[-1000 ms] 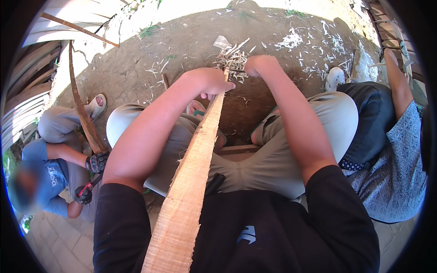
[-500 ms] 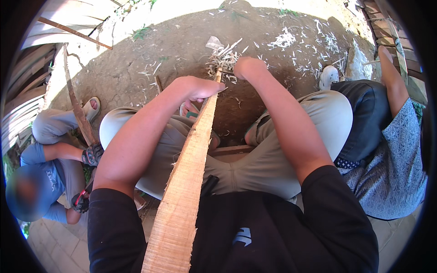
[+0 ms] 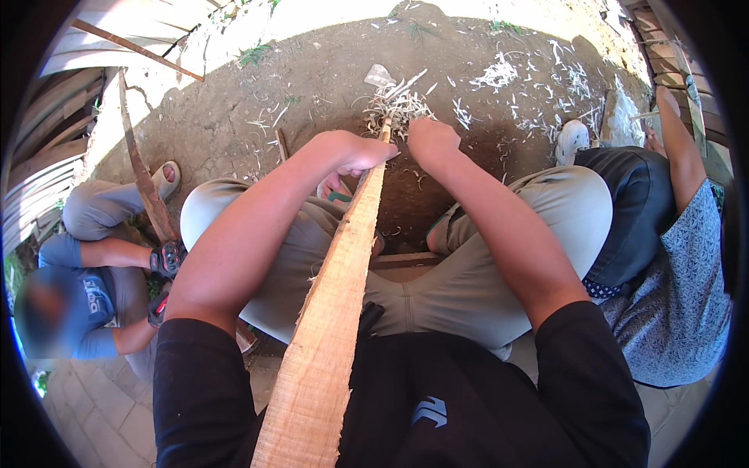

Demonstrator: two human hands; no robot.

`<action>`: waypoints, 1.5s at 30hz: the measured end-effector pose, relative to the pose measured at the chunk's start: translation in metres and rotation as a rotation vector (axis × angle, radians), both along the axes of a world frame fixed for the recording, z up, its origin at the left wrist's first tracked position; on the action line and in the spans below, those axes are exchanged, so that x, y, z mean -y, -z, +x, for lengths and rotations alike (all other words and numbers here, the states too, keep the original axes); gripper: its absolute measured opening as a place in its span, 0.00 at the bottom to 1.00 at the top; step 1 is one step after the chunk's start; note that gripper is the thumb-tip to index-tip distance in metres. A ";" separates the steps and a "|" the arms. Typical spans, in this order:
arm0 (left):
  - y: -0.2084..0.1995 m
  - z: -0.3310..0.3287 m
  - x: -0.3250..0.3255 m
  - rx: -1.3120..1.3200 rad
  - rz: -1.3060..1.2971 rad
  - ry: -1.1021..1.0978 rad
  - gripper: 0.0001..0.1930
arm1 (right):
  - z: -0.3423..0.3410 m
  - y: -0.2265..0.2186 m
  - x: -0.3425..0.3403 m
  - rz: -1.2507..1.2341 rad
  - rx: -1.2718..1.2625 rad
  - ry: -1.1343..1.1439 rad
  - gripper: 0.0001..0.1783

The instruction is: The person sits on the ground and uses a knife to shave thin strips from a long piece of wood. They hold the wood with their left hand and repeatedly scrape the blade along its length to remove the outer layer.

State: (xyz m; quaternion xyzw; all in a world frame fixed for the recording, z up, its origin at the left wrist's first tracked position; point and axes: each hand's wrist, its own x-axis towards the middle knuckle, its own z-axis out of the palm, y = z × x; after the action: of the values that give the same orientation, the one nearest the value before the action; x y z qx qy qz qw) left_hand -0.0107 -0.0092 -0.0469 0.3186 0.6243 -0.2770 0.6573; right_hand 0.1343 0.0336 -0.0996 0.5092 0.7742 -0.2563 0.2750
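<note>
A long pale wooden board (image 3: 331,320), rough along its edges, runs from beside my chest out between my knees and narrows at its far end. My left hand (image 3: 357,154) is closed around it near that tip, thumb lying across the top. On the right of the tip, my right hand (image 3: 433,144) is a closed fist, its back toward me. What it grips is hidden behind the fingers. Just beyond the tip lies a heap of curled wood shavings (image 3: 399,108).
A person in a blue shirt and dark gloves (image 3: 168,259) sits at left near an upright wooden plank (image 3: 142,168). Someone in dark trousers (image 3: 636,183) sits close at right. Loose shavings (image 3: 495,74) litter the dirt ground, with a pale stone (image 3: 379,75) beyond the heap.
My right hand has come back toward me along the board's right side. The dark strip seen beside it earlier is now hidden. My left hand keeps its hold; the whole view has shifted slightly.
</note>
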 end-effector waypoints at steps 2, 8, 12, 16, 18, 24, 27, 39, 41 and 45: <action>0.002 0.001 0.000 0.008 0.015 0.016 0.37 | 0.000 0.002 0.007 0.017 -0.006 0.009 0.14; 0.010 -0.002 0.003 0.034 0.038 0.056 0.34 | -0.007 0.013 0.012 0.016 0.005 0.046 0.13; 0.006 0.001 0.001 0.025 0.064 0.036 0.29 | -0.005 0.022 0.007 0.016 0.009 0.039 0.14; 0.012 -0.001 0.003 0.040 0.109 0.085 0.29 | -0.007 0.036 0.010 0.053 0.001 0.012 0.14; 0.009 0.000 0.003 0.037 0.108 0.089 0.29 | -0.007 0.035 0.011 0.053 -0.010 0.019 0.14; 0.003 -0.001 0.002 0.046 0.127 0.110 0.27 | -0.011 0.038 0.007 0.070 -0.022 -0.010 0.14; 0.003 0.000 0.001 0.032 0.126 0.116 0.26 | -0.011 0.037 -0.003 0.070 -0.009 0.011 0.14; -0.005 -0.001 -0.003 0.027 0.102 0.137 0.27 | -0.021 -0.038 -0.036 -0.061 0.224 -0.170 0.16; -0.003 -0.002 -0.004 0.032 0.096 0.141 0.28 | -0.021 -0.044 -0.039 -0.080 0.242 -0.206 0.16; -0.002 -0.001 -0.005 0.008 0.107 0.151 0.29 | -0.022 -0.055 -0.043 -0.103 0.264 -0.216 0.16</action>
State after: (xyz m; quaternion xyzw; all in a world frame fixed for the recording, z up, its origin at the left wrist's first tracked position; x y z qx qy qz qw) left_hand -0.0118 -0.0038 -0.0453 0.4007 0.6097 -0.2908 0.6189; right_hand 0.1127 0.0765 -0.0441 0.4374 0.7676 -0.1956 0.4258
